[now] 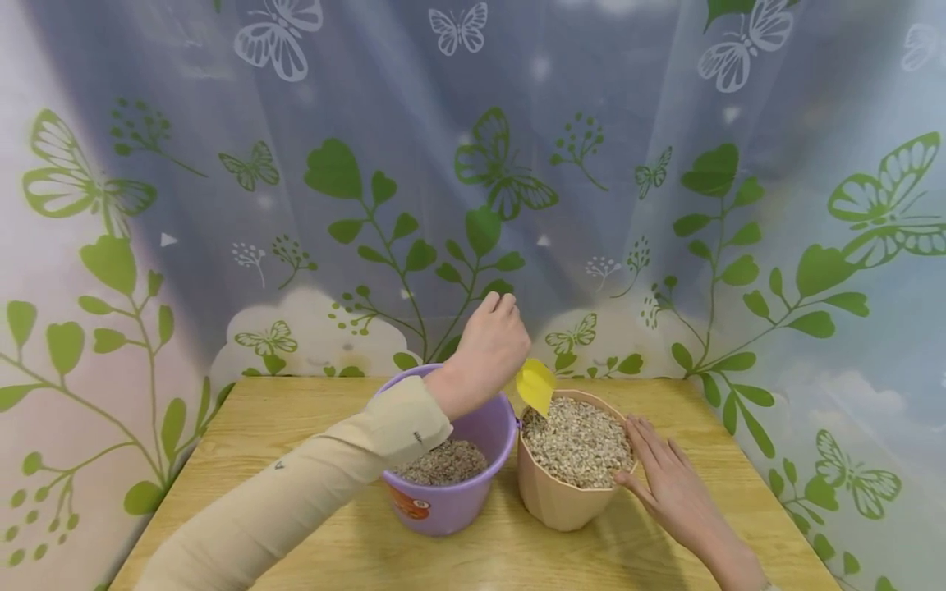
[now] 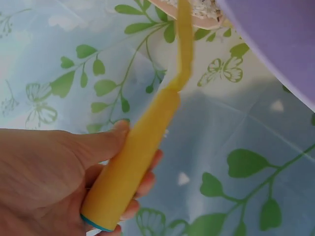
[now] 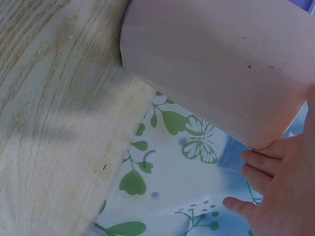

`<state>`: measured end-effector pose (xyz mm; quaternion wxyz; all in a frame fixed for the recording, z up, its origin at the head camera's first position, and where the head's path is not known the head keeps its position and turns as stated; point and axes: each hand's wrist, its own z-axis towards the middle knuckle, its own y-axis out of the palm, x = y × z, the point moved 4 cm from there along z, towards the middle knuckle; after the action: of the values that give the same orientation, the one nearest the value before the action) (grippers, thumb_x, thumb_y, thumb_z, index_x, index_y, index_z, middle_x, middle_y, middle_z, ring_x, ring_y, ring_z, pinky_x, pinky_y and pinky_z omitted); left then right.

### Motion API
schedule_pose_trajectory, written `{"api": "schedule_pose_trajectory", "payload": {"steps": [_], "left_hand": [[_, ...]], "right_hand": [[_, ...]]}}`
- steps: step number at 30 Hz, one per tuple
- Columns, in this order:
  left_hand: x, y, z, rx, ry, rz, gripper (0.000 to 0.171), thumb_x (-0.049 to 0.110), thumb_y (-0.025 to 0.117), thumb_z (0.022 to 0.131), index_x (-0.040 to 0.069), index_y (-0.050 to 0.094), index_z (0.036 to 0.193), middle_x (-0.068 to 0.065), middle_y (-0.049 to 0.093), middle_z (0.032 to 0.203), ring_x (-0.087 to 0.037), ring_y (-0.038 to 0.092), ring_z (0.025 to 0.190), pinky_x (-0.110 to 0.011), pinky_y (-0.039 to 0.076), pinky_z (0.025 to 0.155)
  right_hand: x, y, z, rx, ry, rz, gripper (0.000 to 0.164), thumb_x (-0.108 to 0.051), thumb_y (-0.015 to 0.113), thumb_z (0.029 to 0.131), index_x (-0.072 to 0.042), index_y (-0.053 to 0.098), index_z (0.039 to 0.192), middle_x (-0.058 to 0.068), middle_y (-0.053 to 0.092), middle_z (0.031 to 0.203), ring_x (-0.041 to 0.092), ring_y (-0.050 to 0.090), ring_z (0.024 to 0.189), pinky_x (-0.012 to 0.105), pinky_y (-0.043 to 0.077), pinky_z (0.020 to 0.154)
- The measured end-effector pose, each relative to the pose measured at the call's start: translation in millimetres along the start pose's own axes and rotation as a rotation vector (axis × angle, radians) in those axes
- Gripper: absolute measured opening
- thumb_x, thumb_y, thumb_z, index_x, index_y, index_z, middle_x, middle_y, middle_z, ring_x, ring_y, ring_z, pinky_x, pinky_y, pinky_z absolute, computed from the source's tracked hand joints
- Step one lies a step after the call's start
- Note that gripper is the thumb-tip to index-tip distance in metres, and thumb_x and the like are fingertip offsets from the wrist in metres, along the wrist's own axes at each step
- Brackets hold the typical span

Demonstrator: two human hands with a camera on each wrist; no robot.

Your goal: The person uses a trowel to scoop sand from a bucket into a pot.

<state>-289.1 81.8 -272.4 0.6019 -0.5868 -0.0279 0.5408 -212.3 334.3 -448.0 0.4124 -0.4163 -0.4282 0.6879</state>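
My left hand [image 1: 489, 345] grips the yellow handle of a small shovel [image 2: 135, 157], thumb on one side and fingers curled round the other. The shovel's blade [image 1: 536, 386] tilts down over the left part of a peach flowerpot [image 1: 565, 501], its tip at the grainy, pale brown material [image 1: 580, 443] that fills the pot nearly to the rim. Against the pot's right side lies my right hand [image 1: 676, 492], fingers fairly straight, thumb near the front rim. In the right wrist view, the fingertips [image 3: 258, 160] are right at the pot's edge.
Left of the pot stands a purple bucket [image 1: 443, 513] with similar grainy material [image 1: 447, 464] low inside; my left forearm crosses over it. Both containers stand on a wood-grain table [image 1: 310, 533]. A curtain [image 1: 414, 98] with butterflies and leaves hangs behind and along the sides.
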Motion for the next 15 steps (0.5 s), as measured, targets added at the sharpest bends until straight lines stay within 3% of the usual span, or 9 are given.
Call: {"api": "schedule_pose_trajectory", "payload": {"steps": [3,7,12,15], "left_hand": [[-12.8,3.2,-9.9,0.063,-0.067,-0.087,0.024,0.027,0.064,0.100,0.016,0.072,0.081,0.003,0.065,0.085,-0.018,0.048,0.090,-0.032,0.037,0.085],[-32.2,14.8,-28.7,0.079,-0.153,-0.251,0.039,0.046,0.060,0.098,0.012,0.073,0.084,0.000,0.062,0.082,-0.019,0.046,0.085,-0.032,0.036,0.079],[-52.7,32.2,-60.5,0.101,-0.242,-0.409,0.039,0.041,0.061,0.100,0.006,0.067,0.082,-0.006,0.061,0.083,-0.024,0.049,0.086,-0.035,0.036,0.077],[-60.5,43.1,-80.4,0.089,-0.283,-0.440,0.038,0.038,0.062,0.100,0.006,0.066,0.082,-0.007,0.063,0.085,-0.026,0.051,0.089,-0.037,0.038,0.079]], "right_hand": [[-0.2,0.2,0.7,-0.001,-0.001,-0.003,0.078,-0.045,0.058,0.101,0.000,0.028,0.157,0.025,0.031,0.160,0.043,0.030,0.147,0.066,0.026,0.112],[-0.4,0.6,1.1,0.014,-0.013,-0.024,0.078,-0.046,0.057,0.101,-0.002,0.028,0.158,0.022,0.031,0.161,0.042,0.030,0.147,0.064,0.026,0.113],[-5.4,-1.6,1.3,0.059,-0.058,-0.067,0.079,-0.046,0.058,0.100,-0.004,0.026,0.159,0.018,0.030,0.163,0.038,0.030,0.148,0.050,0.013,0.123],[-15.7,-5.6,6.3,0.062,-0.090,-0.078,0.080,-0.044,0.059,0.101,-0.005,0.023,0.160,0.017,0.028,0.164,0.037,0.028,0.149,0.047,0.011,0.124]]}}
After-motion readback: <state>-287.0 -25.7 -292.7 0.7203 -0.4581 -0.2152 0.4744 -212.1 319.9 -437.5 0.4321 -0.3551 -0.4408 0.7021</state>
